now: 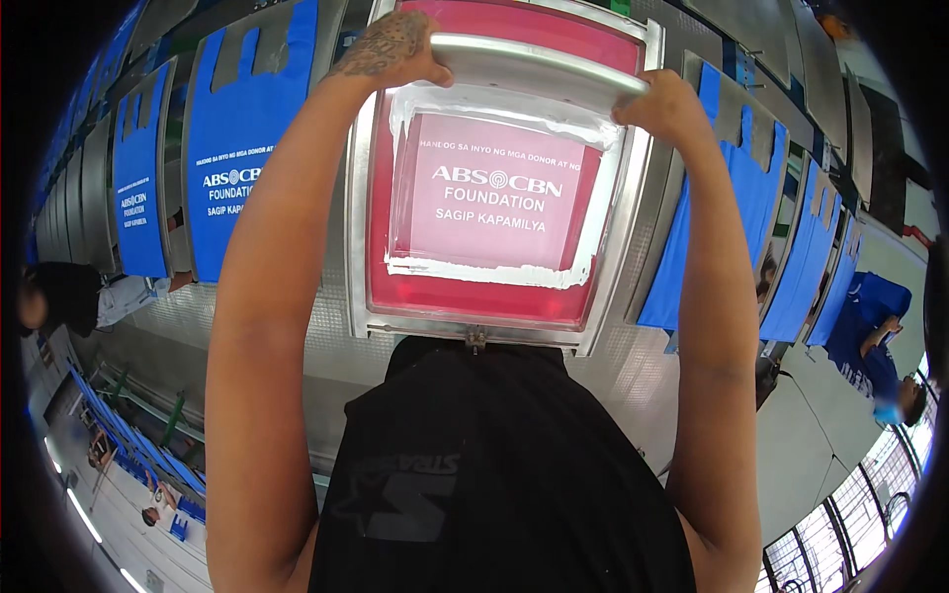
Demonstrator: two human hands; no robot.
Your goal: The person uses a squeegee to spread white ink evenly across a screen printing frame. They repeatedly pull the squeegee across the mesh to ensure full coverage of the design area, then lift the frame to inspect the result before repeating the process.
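Note:
My left hand (390,51) is closed round the left end of a metal squeegee (539,57). The other end is gripped by my right hand (667,107). The squeegee lies across the far part of a red printing screen (474,299) in a metal frame (359,227). White ink (484,273) forms a streaky border around the paler printed window (484,222) of the mesh. Lettering shows through that window. The screen's near edge, with a small metal clamp (475,339), is close to my body. What lies under the screen is mostly hidden.
Blue bags (232,148) lie on flat boards in a row to the left. More blue bags (732,212) line the right. One person (74,296) stands at far left, another in blue (870,336) at far right. A metal table surface (297,341) surrounds the frame.

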